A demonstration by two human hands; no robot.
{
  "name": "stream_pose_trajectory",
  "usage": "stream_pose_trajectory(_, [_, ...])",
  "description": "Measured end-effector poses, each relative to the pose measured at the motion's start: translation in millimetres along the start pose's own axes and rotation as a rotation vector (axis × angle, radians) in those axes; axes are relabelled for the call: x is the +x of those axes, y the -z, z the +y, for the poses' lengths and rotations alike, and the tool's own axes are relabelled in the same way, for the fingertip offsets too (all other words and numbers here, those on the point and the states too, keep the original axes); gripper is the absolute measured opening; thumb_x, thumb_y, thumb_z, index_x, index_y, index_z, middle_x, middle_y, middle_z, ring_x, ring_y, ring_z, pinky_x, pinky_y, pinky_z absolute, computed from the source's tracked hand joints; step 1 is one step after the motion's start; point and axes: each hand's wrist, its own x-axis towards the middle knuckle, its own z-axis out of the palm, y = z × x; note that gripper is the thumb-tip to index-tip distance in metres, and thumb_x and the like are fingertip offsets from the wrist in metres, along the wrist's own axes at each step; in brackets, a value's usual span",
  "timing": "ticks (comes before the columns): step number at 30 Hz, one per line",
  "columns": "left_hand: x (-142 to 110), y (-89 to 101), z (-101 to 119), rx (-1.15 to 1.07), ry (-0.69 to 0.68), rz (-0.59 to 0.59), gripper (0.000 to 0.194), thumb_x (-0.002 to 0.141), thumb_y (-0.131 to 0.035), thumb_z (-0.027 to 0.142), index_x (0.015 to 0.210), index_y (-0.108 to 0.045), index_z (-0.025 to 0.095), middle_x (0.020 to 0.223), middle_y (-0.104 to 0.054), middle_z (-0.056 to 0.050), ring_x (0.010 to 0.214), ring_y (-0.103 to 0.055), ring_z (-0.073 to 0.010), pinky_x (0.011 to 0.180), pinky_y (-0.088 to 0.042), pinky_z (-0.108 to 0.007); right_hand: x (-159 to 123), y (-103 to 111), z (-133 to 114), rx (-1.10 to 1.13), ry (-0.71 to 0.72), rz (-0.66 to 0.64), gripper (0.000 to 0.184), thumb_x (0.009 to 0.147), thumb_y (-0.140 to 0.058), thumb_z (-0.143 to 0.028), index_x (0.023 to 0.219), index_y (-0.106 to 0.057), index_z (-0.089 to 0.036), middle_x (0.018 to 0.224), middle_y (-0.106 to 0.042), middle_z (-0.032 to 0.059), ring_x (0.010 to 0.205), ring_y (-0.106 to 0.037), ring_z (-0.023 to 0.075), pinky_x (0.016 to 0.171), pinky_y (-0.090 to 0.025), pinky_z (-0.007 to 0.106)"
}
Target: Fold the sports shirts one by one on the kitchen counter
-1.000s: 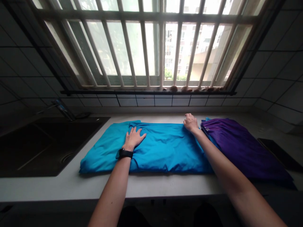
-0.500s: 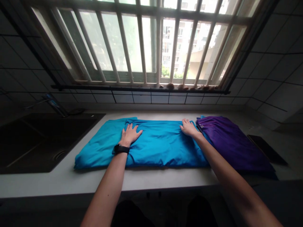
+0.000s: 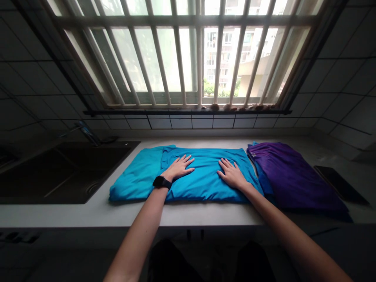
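The blue cloth (image 3: 205, 186) lies folded on the desk (image 3: 199, 215), long axis running left to right; left hand (image 3: 179, 167) and right hand (image 3: 232, 175) rest atop it, fingers spread, each grip unclenched; the right is nearer the purple cloth (image 3: 296, 180).

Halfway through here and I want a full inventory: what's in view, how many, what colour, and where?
Folded blue cloth: one, counter centre
Folded turquoise cloth: one, left of the blue
Folded purple cloth: one, right of the blue
Flat object: one, black, far right
Countertop: one, pale
Sink: one, dark, left
Faucet: one, metallic, behind sink
Barred window: one, pale bars, above counter
Small lumps: several, brownish, window ledge
Wall tiles: many, pale, around window
Building: at least one, pale, outside
Greenery: green, outside
Watch: one, black, left wrist
Left hand, right hand: one each, bare, on blue cloth
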Motion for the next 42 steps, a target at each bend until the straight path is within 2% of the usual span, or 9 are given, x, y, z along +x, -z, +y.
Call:
stream_pose_trajectory(4, [-2,6.9,6,0.027,0.046,0.055,0.066,0.104,-0.038,0.055,0.164,-0.036,0.028,0.174,-0.026,-0.004,0.162,-0.021,-0.025,0.131,-0.017,-0.044,3,1,-1,0.005,-0.2,0.0,0.069,0.107,-0.025,-0.046,0.168,-0.027,-0.014,0.176,-0.016,0.0091,0.163,-0.011,0.0259,0.13,-0.015,0.053])
stream_pose_trajectory(8, [-15,20.3,32,0.104,0.17,0.108,0.055,0.105,-0.043,0.04,0.155,-0.051,0.02,0.168,-0.04,-0.012,0.158,-0.032,-0.0294,0.128,-0.027,-0.045,6,5,2,0.009,-0.245,-0.026,0.07,0.107,-0.023,-0.047,0.168,-0.024,-0.013,0.176,-0.012,0.0095,0.163,-0.013,0.0266,0.129,-0.016,0.053])
stream_pose_trajectory(11, [-45,18.0,63,0.186,0.207,0.157,0.047,0.104,-0.043,0.031,0.14,-0.064,0.011,0.159,-0.05,-0.021,0.152,-0.042,-0.0333,0.124,-0.034,-0.045,4,9,5,-0.009,-0.249,-0.041,0.07,0.107,-0.023,-0.047,0.168,-0.024,-0.011,0.176,-0.014,0.0114,0.162,-0.016,0.0263,0.128,-0.021,0.05])
stream_pose_trajectory(15, [-104,1.2,82,0.139,0.219,0.081,0.066,0.097,-0.055,0.054,0.154,-0.052,0.019,0.16,-0.049,-0.019,0.15,-0.044,-0.0372,0.119,-0.042,-0.048,-7,13,4,-0.055,-0.253,-0.031,0.07,0.107,-0.024,-0.048,0.166,-0.029,-0.011,0.175,-0.02,0.0141,0.161,-0.022,0.0294,0.122,-0.032,0.051])
stream_pose_trajectory(20, [-151,0.4,43,0.151,0.222,0.034,0.077,0.084,-0.061,0.022,0.16,-0.044,0.023,0.169,-0.035,-0.015,0.158,-0.03,-0.0356,0.127,-0.03,-0.053,-30,16,-1,-0.089,-0.209,-0.03,0.073,0.106,-0.03,-0.052,0.164,-0.033,-0.009,0.173,-0.026,0.0175,0.157,-0.029,0.0338,0.117,-0.037,0.053])
stream_pose_trajectory(24, [-156,18.7,18,0.159,0.167,0.061,0.067,0.08,-0.049,0.003,0.139,-0.066,0.028,0.149,-0.063,-0.009,0.136,-0.06,-0.0266,0.114,-0.047,-0.038,-49,22,-6,-0.094,-0.171,-0.019,0.072,0.105,-0.035,-0.053,0.16,-0.041,-0.007,0.168,-0.036,0.0214,0.149,-0.04,0.037,0.111,-0.042,0.049])
stream_pose_trajectory(30, [-141,60.3,7,0.092,0.26,0.24,0.051,0.078,-0.051,0.007,0.115,-0.079,0.028,0.132,-0.074,-0.004,0.121,-0.07,-0.025,0.104,-0.053,-0.032,-79,25,-9,-0.063,-0.079,-0.013,0.067,0.105,-0.035,-0.054,0.152,-0.054,-0.011,0.158,-0.051,0.0205,0.138,-0.05,0.0363,0.108,-0.044,0.045])
stream_pose_trajectory(38, [-124,82.4,-18,-0.192,0.161,-0.125,0.025,0.07,-0.068,0.029,0.089,-0.083,0.022,0.101,-0.083,-0.008,0.099,-0.076,-0.0282,0.088,-0.059,-0.031,-99,18,-11,-0.089,-0.071,-0.013,0.068,0.105,-0.038,-0.053,0.16,-0.045,-0.014,0.167,-0.039,0.0186,0.145,-0.044,0.0368,0.108,-0.043,0.049])
stream_pose_trajectory(42, [-130,79.2,-11,-0.11,0.121,0.063,0.029,0.08,-0.056,0.019,0.093,-0.081,0.022,0.105,-0.08,-0.008,0.103,-0.073,-0.0236,0.095,-0.056,-0.031,-100,14,-14,-0.1,-0.082,-0.002,0.068,0.106,-0.037,-0.052,0.16,-0.043,-0.012,0.167,-0.039,0.0198,0.145,-0.044,0.0371,0.108,-0.042,0.049])
